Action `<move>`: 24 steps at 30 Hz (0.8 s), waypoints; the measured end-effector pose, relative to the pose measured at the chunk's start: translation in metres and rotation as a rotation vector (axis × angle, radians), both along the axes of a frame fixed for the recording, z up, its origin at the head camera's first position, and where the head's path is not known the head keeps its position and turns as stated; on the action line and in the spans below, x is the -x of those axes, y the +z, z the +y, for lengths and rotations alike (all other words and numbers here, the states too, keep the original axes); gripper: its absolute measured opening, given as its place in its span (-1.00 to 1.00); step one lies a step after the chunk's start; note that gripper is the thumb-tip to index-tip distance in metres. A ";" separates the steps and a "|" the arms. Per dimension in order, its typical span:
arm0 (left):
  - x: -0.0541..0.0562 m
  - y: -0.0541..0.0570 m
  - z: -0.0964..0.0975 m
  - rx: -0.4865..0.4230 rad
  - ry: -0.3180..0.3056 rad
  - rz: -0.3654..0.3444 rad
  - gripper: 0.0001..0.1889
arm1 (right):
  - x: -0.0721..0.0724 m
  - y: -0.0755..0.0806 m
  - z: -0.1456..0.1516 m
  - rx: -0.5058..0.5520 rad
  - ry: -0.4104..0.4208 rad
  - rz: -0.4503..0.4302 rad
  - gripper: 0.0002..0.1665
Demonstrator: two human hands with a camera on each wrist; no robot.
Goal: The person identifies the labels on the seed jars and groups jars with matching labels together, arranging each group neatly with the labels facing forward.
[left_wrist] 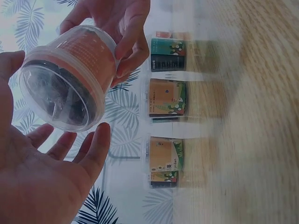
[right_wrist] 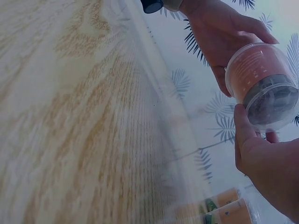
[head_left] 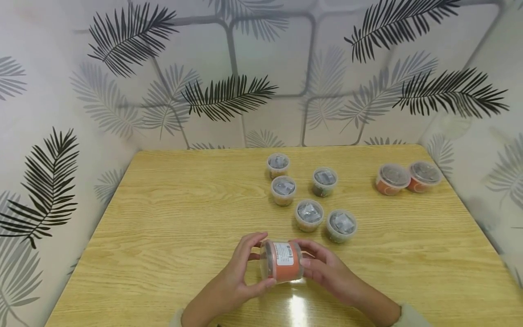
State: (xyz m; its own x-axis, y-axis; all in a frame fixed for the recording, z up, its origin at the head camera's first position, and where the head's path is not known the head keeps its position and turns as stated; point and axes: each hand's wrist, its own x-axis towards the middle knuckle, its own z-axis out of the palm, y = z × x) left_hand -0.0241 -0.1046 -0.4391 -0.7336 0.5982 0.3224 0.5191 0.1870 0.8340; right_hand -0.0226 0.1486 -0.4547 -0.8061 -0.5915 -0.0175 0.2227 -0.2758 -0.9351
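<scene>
A clear plastic tub (head_left: pixel 287 268) with an orange wrap and a white printed label lies on its side between both hands, above the near part of the table. My left hand (head_left: pixel 234 270) holds it round the lid end, thumb below and fingers above. At the other end, my right hand (head_left: pixel 327 272) grips the base. The left wrist view shows the tub's clear lid (left_wrist: pixel 58 98) facing the left palm, with a dark filling and a shiny packet behind it. Seen from the right wrist, the orange tub (right_wrist: pixel 261 67) has a dark end near the right hand.
Several small clear tubs, among them one (head_left: pixel 309 215) and another (head_left: pixel 341 225), stand just beyond the hands. Two orange tubs, one (head_left: pixel 393 178) beside the other (head_left: pixel 425 176), stand at the far right. A leaf-patterned wall (head_left: pixel 269 122) borders the wooden table (head_left: pixel 184 204).
</scene>
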 end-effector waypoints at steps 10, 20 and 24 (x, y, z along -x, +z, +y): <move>0.001 0.002 0.000 -0.023 0.004 -0.146 -0.20 | -0.001 0.004 -0.001 -0.026 -0.039 0.070 -0.46; 0.002 0.005 0.000 -0.064 -0.017 -0.114 -0.22 | 0.000 0.006 -0.001 -0.050 -0.053 0.125 -0.40; 0.002 0.005 0.000 -0.075 -0.020 -0.062 -0.21 | 0.000 0.007 -0.001 -0.050 -0.045 0.126 -0.37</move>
State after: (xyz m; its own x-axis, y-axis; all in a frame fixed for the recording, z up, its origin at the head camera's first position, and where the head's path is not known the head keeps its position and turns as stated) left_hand -0.0263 -0.1050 -0.4339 -0.7420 0.5886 0.3208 0.4689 0.1136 0.8759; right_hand -0.0228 0.1480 -0.4480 -0.8292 -0.5560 0.0567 0.0916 -0.2353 -0.9676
